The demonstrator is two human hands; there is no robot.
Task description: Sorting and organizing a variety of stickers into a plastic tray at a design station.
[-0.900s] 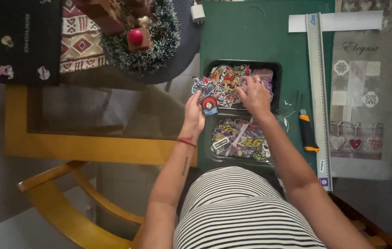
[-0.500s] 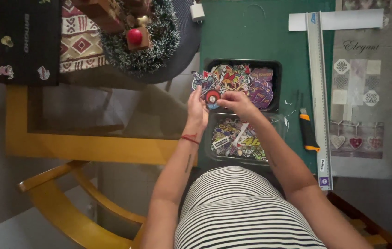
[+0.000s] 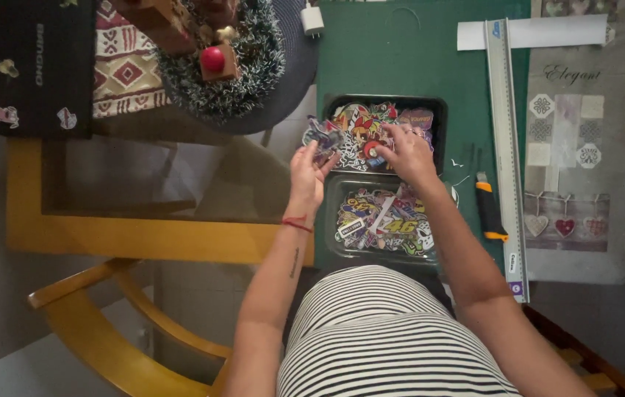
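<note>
On the green cutting mat (image 3: 401,59), with free mat beyond the far black tray (image 3: 437,110), the left hand (image 3: 306,173) grips a few stickers (image 3: 325,136) at the tray's left edge, while the right hand (image 3: 408,151) pinches into the sticker pile (image 3: 360,125) inside.

Dim, warm indoor light falls evenly from above, with soft shadows under the forearms; the glass tabletop (image 3: 180,184) carries a faint milky glare, both hands look slightly motion-blurred, and the corners darken without much distortion
</note>
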